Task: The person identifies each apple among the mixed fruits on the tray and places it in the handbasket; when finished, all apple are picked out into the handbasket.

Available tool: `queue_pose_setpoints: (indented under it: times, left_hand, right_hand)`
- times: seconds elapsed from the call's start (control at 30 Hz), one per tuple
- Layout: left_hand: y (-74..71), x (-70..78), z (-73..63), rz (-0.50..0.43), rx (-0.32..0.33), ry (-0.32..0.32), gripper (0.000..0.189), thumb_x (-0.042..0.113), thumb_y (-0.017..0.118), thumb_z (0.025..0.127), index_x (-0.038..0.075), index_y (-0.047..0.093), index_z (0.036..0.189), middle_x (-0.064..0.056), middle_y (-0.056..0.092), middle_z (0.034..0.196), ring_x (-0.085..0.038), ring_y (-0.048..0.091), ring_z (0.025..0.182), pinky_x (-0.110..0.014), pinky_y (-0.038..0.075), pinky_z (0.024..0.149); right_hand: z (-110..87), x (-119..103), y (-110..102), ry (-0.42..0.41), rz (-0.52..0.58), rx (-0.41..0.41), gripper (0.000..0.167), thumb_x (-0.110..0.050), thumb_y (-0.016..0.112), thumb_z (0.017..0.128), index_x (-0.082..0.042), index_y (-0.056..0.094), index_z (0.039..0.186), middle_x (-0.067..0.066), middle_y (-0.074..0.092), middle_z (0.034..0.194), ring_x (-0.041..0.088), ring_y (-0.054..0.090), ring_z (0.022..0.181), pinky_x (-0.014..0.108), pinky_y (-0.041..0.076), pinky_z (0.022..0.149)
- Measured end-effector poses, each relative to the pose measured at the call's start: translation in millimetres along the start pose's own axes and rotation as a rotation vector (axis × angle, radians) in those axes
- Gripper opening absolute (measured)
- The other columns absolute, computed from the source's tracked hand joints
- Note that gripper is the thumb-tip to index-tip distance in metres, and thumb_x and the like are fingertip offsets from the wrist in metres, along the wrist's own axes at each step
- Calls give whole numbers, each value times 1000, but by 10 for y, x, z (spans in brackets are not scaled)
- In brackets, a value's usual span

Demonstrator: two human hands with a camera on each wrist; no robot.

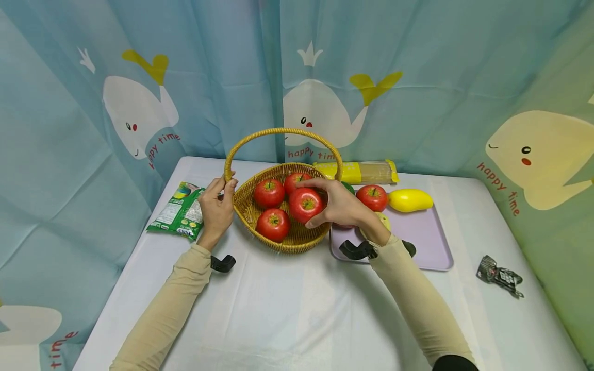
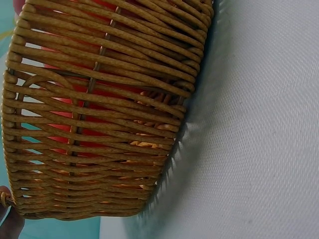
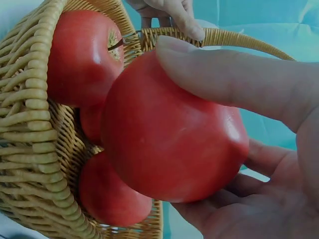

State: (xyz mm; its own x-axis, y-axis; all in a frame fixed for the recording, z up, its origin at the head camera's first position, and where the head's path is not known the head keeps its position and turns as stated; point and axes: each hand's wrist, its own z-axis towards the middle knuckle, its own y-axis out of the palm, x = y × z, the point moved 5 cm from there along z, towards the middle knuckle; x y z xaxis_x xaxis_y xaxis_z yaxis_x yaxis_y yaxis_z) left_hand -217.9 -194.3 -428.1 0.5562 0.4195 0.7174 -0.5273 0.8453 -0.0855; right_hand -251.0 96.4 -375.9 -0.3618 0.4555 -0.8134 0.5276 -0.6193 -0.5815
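A yellow wicker basket (image 1: 290, 248) with a tall arched handle stands on the table, and red apples (image 1: 269, 194) lie inside it. My left hand (image 1: 217, 210) grips the handle's base at the basket's left end. In the left wrist view the woven side (image 2: 99, 119) fills much of the frame, with red showing through the gaps. My right hand (image 1: 345, 206) holds another red apple (image 3: 174, 129) between thumb and fingers, over the basket's right part. Below it in the right wrist view, apples (image 3: 84, 57) sit within the basket.
To the right, a lilac tray (image 1: 433, 242) carries an apple (image 1: 373, 198), a yellow mango (image 1: 410, 200) and other produce partly hidden by my arm. Behind lies a yellow noodle packet (image 1: 371, 172). A green packet (image 1: 178, 211) is at left, a black wrapper (image 1: 500, 276) at far right.
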Motion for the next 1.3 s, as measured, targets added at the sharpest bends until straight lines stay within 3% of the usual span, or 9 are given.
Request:
queue_pose_setpoints:
  times: [0.13, 0.3, 0.5, 0.77, 1.07, 1.3]
  left_hand:
    - [11, -32, -12, 12, 0, -7, 19, -3, 67, 101, -8, 78, 116, -25, 76, 98, -10, 71, 91, -5, 54, 75]
    - [12, 133, 7, 17, 5, -3, 19, -7, 65, 101, -14, 75, 115, -30, 74, 97, -27, 72, 89, -3, 53, 75]
    - [-11, 315, 31, 10, -3, -16, 19, -7, 66, 100, -15, 75, 115, -30, 75, 98, -31, 72, 89, -4, 53, 75]
    - [-9, 316, 18, -9, -4, -9, 19, -8, 65, 100, -17, 73, 115, -32, 74, 98, -43, 71, 88, -4, 53, 76]
    - [-14, 310, 30, 21, 9, 4, 18, -9, 65, 100, -16, 74, 114, -31, 75, 97, -40, 72, 87, -2, 52, 76]
    - [-2, 268, 26, 44, 13, 11, 18, -11, 65, 98, -15, 75, 113, -29, 75, 95, -33, 73, 86, -3, 51, 74]
  right_hand:
    - [34, 17, 21, 32, -15, -9, 88, -7, 100, 67, -13, 62, 147, 6, 65, 144, 29, 57, 130, 52, 51, 114]
    - [71, 32, 28, 61, -31, -17, 89, -8, 101, 66, -13, 64, 146, 7, 65, 145, 29, 57, 130, 51, 50, 115]
    - [108, 15, 55, 72, -24, -51, 86, -12, 103, 65, -14, 66, 143, 5, 65, 146, 29, 58, 129, 49, 52, 113]
    - [167, 49, 100, 89, -55, -117, 78, -13, 102, 64, -14, 69, 135, 4, 66, 140, 27, 55, 129, 47, 52, 111]
    - [204, 100, 123, 177, -74, -223, 79, -11, 102, 65, -12, 65, 136, 7, 63, 143, 28, 54, 130, 47, 47, 117]
    - [251, 127, 148, 183, -126, -236, 76, -11, 100, 66, -10, 66, 134, 8, 65, 141, 27, 56, 128, 44, 48, 116]
